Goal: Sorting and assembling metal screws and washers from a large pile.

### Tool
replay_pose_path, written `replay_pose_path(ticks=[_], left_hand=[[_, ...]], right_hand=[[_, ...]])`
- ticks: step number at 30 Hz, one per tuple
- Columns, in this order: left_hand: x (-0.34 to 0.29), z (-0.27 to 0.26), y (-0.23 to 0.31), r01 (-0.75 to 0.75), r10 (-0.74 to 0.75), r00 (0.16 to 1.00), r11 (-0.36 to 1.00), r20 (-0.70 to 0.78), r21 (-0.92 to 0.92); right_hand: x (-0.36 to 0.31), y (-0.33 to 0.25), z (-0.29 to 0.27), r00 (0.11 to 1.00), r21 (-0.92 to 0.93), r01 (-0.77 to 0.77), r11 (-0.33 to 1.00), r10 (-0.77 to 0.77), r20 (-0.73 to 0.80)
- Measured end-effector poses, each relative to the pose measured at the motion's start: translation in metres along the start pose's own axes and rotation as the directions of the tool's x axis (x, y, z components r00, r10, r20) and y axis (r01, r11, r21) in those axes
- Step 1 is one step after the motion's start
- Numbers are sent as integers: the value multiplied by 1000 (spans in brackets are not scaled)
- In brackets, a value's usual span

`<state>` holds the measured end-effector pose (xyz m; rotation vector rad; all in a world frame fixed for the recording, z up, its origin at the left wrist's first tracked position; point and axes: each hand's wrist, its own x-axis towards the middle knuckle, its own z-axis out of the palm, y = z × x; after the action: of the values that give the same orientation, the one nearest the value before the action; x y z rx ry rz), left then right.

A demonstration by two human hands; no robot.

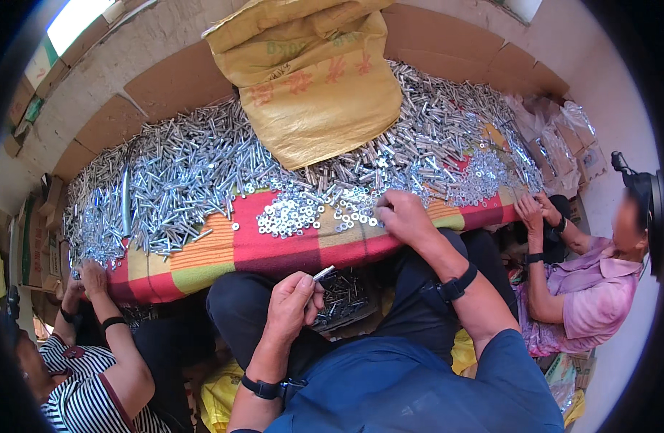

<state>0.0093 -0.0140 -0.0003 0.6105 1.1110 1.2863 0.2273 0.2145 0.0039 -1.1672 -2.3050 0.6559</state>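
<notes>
My left hand (294, 302) is closed above my lap, thumb pressed on a short silvery metal bolt (323, 273) whose end sticks out past the fingers. My right hand (405, 216) reaches to the table's near edge, beside a small heap of washers (285, 215). Its fingers are curled together, and whatever they may hold is hidden. Behind the washers spreads a wide pile of silvery metal bolts and sleeves (209, 159). Under the table edge, between my knees, sits a bin of similar metal parts (343, 297), partly covered by my left hand.
A striped, checked cloth (267, 251) covers the table's front. A yellow woven sack (317, 94) lies over the pile's back. Cardboard (177, 79) lines the far side. Co-workers sit at left (94, 368) and right (577, 289), hands at the table edge. Clear plastic bags (545, 130) lie at right.
</notes>
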Motion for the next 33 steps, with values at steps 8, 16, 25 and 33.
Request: replay_pose_path(ticks=[8, 16, 25, 33], left_hand=[[-2, -1, 2, -13, 14, 1000, 999, 23, -50], [-3, -4, 1, -13, 16, 999, 996, 34, -87], [-3, -3, 2, -2, 10, 997, 994, 76, -107], [-2, -6, 1, -5, 10, 999, 992, 40, -129]], right_hand=[[-41, -91, 4, 851, 703, -466, 536, 54, 523], [-46, -104, 16, 830, 747, -496, 443, -14, 558], [-49, -90, 23, 652, 647, -758, -81, -87, 753], [-46, -120, 5, 935, 607, -41, 794, -184, 304]])
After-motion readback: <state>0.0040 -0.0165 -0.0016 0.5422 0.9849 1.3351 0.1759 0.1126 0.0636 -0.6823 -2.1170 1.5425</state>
